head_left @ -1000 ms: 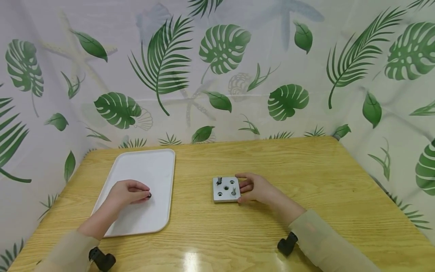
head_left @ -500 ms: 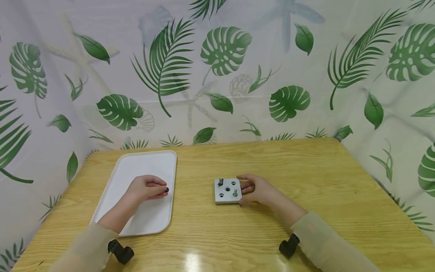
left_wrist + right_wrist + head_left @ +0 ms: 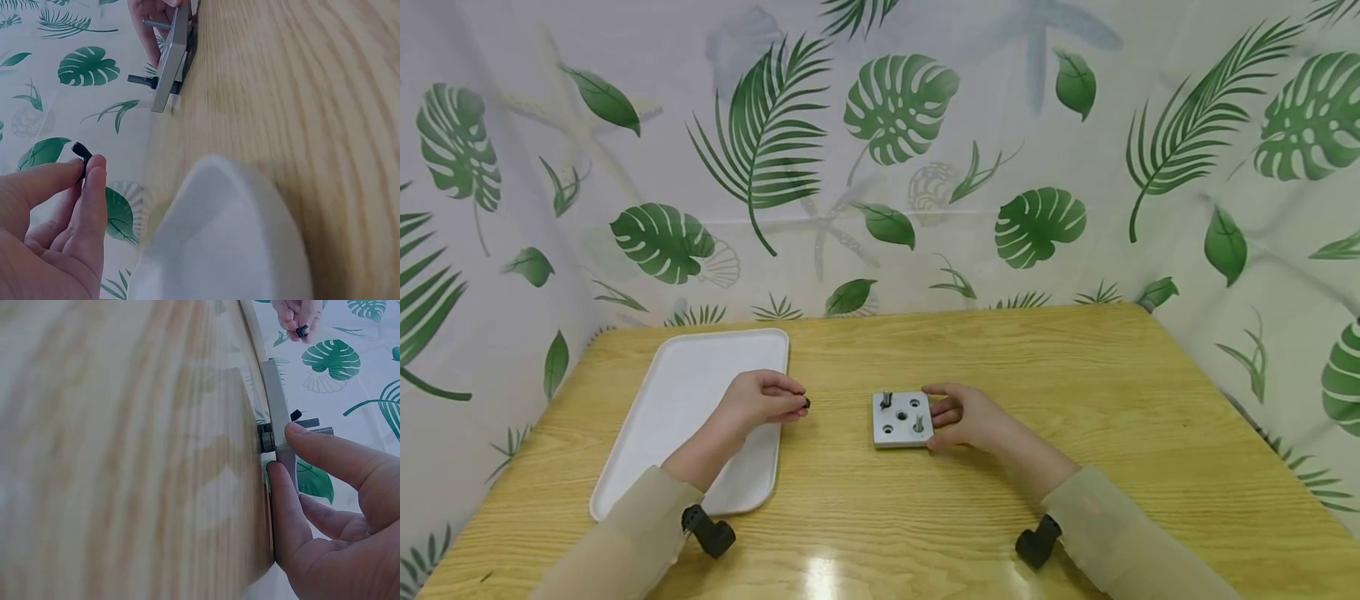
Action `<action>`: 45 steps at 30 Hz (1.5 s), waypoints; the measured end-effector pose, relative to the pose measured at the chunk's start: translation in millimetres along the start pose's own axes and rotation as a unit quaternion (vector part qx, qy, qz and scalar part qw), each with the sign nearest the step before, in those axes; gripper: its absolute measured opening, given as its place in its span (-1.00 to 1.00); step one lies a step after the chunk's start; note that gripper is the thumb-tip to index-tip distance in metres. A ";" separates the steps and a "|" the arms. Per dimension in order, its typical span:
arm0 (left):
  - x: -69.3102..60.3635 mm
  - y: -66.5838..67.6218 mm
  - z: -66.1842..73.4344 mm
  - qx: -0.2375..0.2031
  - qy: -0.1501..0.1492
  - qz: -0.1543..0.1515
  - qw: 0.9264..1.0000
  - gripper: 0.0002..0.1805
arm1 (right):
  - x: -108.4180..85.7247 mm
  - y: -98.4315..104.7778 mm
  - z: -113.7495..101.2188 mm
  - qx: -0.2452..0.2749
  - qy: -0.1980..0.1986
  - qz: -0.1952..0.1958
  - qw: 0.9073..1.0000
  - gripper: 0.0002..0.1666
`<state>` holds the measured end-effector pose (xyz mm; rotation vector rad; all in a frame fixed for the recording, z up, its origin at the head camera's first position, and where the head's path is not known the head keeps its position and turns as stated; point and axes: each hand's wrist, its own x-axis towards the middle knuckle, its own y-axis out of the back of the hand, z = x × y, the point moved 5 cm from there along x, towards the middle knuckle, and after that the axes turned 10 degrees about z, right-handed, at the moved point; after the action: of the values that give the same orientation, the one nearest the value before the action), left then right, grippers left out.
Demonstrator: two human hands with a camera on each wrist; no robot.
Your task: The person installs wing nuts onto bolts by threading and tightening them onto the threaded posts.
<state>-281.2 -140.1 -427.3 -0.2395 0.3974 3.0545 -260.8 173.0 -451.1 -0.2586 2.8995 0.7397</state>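
Moved since the earlier frames: left hand [image 3: 758, 400], with a small black piece [image 3: 81, 150], shifted from over the tray [image 3: 700, 367] toward the metal plate [image 3: 896, 422]. Right hand [image 3: 964, 417] and metal plate: place unchanged.

Landmark for all entries: metal plate, as seen from the head.

Item, metal plate. Squarish, silver-grey, face up on the wood-grain table [image 3: 1000, 350]. Dark round parts visible beneath it in the right wrist view. One hole at centre, further holes at the far right and near left corners.

Item, bolts, two, upright in the plate. First bolt [image 3: 887, 399] at its far left corner, with a black fitting [image 3: 150, 82] around the lower shank; second bolt [image 3: 919, 422] at its near right corner.

Item, small black piece. Left of the plate and well apart from it, raised above the table. Grip: pinched between thumb and fingertips of the left hand; exact shape partly hidden by the fingers.

Item, right hand. At the plate's right side, thumb at the near corner, forefinger at the far corner. Grip: holding the plate's edge.

Item, tray. White, rounded corners, left of the plate, beyond the left hand.

Items, sleeves [image 3: 625, 529], beige, one nearer and left of the plate, one nearer and right; each bears a black wrist camera [image 3: 1038, 542].

Item, cloth backdrop [image 3: 970, 83], pale with green leaf print, behind the plate and to both sides.
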 end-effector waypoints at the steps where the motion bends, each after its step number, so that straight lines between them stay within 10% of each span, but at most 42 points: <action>1: 1.6 -2.7 1.5 -0.003 -0.002 -0.002 1.000 -0.76 | 0.4 -0.1 -0.4 0.000 0.003 0.000 1.000 0.02; 21: 17.2 -70.3 26.0 -0.044 0.007 -0.035 0.998 -0.74 | -3.3 0.1 -4.8 0.002 0.007 -0.002 1.000 0.02; 45: 4.5 -130.8 25.3 -0.020 -0.039 -0.063 0.997 -0.84 | -2.8 0.1 0.1 0.004 0.027 -0.021 0.999 0.03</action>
<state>-280.0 -7.2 -436.5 -0.1396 0.3056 2.9378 -258.1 173.5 -450.6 -0.3423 2.9381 0.7260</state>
